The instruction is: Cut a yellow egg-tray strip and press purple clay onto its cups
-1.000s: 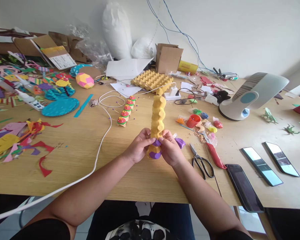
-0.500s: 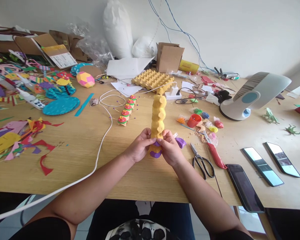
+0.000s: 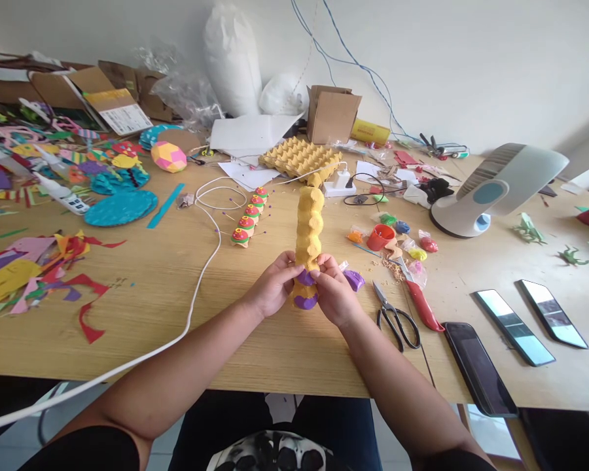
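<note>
Between my two hands is a yellow egg carton strip [image 3: 309, 226], a row of bumps pointing away from me. Purple clay [image 3: 306, 301] covers its near bump, and more purple sits on the bump beside my thumbs. My left hand [image 3: 276, 282] grips the strip's left side, and my right hand [image 3: 334, 288] grips its right side, fingers closed on it. Just right of my right hand lies a packet of purple clay [image 3: 355, 280]. A decorated egg carton strip [image 3: 249, 217] with red and green bumps and purple-tipped pins rests to the left.
Black-handled scissors [image 3: 397, 317], a red-handled knife [image 3: 425, 304] and a phone [image 3: 480, 367] lie on the right. Behind them are a red cup [image 3: 381, 237] and a white fan [image 3: 495, 186]. A white cable [image 3: 196, 294] crosses the left side, near paper scraps [image 3: 34, 268].
My thumbs have moved slightly apart, so more of the purple patch between them shows. The strip stays in both hands in nearly the same place.
</note>
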The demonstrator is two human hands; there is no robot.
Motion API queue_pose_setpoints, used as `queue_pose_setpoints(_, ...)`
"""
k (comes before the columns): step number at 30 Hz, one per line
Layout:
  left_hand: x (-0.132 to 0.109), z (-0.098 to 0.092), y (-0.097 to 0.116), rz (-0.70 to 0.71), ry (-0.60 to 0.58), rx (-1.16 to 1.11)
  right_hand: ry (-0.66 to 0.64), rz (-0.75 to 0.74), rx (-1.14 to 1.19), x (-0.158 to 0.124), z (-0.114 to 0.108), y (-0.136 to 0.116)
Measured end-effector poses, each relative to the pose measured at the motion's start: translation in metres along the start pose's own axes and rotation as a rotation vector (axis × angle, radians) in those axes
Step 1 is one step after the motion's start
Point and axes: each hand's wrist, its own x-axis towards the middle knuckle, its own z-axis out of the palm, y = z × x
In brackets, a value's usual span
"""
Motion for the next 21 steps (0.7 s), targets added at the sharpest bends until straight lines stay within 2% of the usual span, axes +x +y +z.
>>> queue_pose_setpoints(13,-0.0002,-0.0046,-0.0003,-0.026,-0.067,-0.011,-0.024,-0.011,-0.025,0.0013,-0.0008,0.0036)
queue_pose_setpoints(21,0.0000,-0.0068,-0.0007,-0.058,-0.064,-0.023,-0.015,-0.020,-0.039,0.0025,-0.0021,0.0047)
